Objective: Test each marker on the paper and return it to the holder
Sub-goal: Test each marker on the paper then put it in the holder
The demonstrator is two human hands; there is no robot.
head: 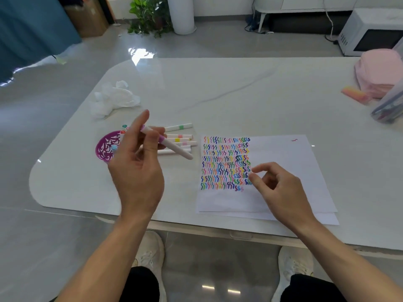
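At the table (218, 90) edge nearest you, head view (only cam): your left hand (139, 171) is up off the top, approx 9 o'clock of the paper (283, 162), w/ the marker (174, 148) in it. Thumb and curled fingers wrap the barrel near its purple band. The index sticks out straight toward 12, not on the pen. The free end slants down toward 4 o'clock, white and rounded; can't tell if that's cap or tail.

Handling, my guess: a light, stiff plastic tube, smooth so a bit slippery. It won't crush, but an uncapped tip could smear. Take it mid-barrel near the band to carry, closer to the tip end to write. A light pinch should do.

Your right hand (281, 188) hovers over the paper at the 4 o'clock corner of the squiggles (224, 164). Fingers are loosely curled, thumb and index tips near each other w/ a small gap, nothing seen btw them.

The holder (102, 149), purple w/ white pattern, sits just at 9 o'clock of the left hand, partly hidden by it. A few coloured tips (123, 127) show by its rim. Spare markers (181, 136) lie flat in a row btw holder and paper, behind the held pen.
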